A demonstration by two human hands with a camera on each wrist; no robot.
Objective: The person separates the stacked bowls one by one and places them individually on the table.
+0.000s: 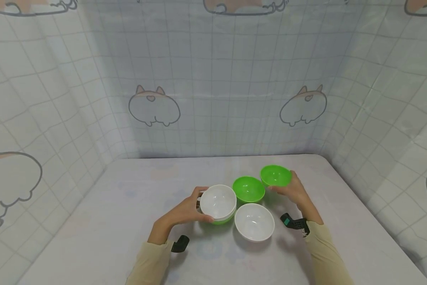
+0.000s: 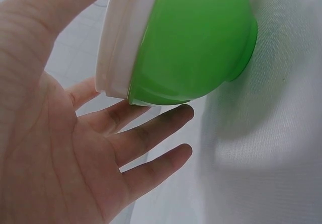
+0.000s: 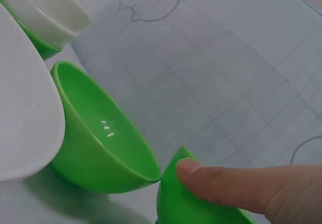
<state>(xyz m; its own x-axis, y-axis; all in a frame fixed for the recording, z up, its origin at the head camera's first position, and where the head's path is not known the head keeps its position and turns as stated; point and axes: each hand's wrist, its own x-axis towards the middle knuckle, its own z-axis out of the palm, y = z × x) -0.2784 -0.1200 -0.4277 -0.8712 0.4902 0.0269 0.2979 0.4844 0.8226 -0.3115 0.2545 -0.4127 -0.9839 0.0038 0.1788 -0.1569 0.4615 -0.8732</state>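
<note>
My left hand (image 1: 186, 209) spans the side of a white bowl (image 1: 218, 202), thumb at the front and fingers behind. This white bowl sits inside a green bowl (image 2: 201, 38), whose foot is on or just above the cloth. My right hand (image 1: 292, 191) grips another green bowl (image 1: 275, 175) at the back right, its thumb (image 3: 221, 183) pressed to the outer wall. Between the two hands stands a third green bowl (image 1: 248, 189), touching or nearly touching the gripped one. In front of it is a separate white bowl (image 1: 254, 222). The right hand's other fingers are mostly hidden.
A pale cloth covers the table (image 1: 135, 206), with its far edge behind the bowls. Light grid-patterned curtains (image 1: 220, 99) with cartoon animals hang at the back and both sides. Dark bands with small devices (image 1: 295, 222) are on the wrists.
</note>
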